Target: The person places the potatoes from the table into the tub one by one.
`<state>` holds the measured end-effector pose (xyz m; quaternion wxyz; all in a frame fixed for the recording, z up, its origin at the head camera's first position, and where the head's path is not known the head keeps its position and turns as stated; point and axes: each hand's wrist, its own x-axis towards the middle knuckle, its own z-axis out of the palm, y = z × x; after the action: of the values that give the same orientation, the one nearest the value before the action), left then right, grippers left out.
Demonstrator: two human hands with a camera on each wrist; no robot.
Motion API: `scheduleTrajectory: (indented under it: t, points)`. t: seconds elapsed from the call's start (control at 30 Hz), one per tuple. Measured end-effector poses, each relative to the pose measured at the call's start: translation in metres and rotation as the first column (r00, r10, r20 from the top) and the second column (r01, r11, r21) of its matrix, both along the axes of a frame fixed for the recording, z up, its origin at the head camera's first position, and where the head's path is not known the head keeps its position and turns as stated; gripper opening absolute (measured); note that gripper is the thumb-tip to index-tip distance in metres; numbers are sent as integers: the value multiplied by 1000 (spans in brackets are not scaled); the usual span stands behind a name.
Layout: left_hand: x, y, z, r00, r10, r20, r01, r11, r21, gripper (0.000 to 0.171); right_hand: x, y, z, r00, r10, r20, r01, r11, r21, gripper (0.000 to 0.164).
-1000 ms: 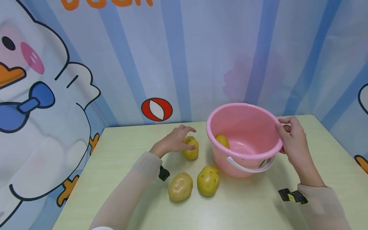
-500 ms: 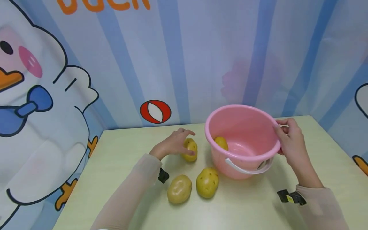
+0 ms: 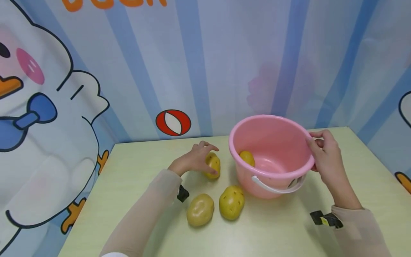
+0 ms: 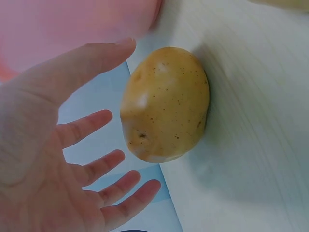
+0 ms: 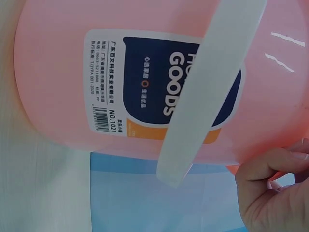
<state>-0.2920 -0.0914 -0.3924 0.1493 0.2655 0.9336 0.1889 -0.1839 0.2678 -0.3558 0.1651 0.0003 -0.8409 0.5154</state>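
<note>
My left hand (image 3: 196, 159) reaches behind a yellow potato (image 3: 213, 162) on the table, left of the pink bucket (image 3: 276, 137). In the left wrist view, thumb and fingers are spread apart, with a gap between the fingertips and that potato (image 4: 166, 104). My right hand (image 3: 329, 160) pinches the bucket's rim on its right side. Inside the bucket lies another potato (image 3: 247, 158). Two more, a paler potato (image 3: 200, 210) and a yellow one with dark eyes (image 3: 231, 202), lie side by side in front.
The bucket's white handle (image 3: 276, 188) hangs down over its front, crossing a label (image 5: 159, 87) in the right wrist view. Behind the pale table (image 3: 138, 178) rises a blue striped backdrop (image 3: 221, 64) with a cartoon duck.
My left thumb has dropped slightly along the near side of the potato. The right hand keeps its hold on the rim; the potatoes and bucket have not moved.
</note>
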Motion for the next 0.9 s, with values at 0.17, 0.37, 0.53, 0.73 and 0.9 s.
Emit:
scheduleTrajectory:
  t: [0.17, 0.37, 0.53, 0.73, 0.9]
  points:
    - [0, -1, -1, 1000, -4, 18, 4, 1000, 15, 75, 1, 0, 0, 1000, 3, 4, -3, 1000, -3, 44]
    - [-1, 0, -3, 999, -20, 30, 20, 999, 28, 74, 1, 0, 1, 1000, 0, 9, 0, 1000, -6, 44]
    - [-1, -1, -6, 999, -42, 28, 41, 999, 21, 73, 1, -1, 1, 1000, 0, 8, 0, 1000, -1, 44]
    - [-2, -2, -7, 998, -63, 24, 63, 998, 6, 71, 1, -1, 1, 1000, 2, 1, -2, 1000, 0, 44]
    - [-3, -2, -10, 996, -84, 19, 84, 996, -1, 73, 1, -1, 2, 1000, -9, 9, 9, 1000, -5, 45]
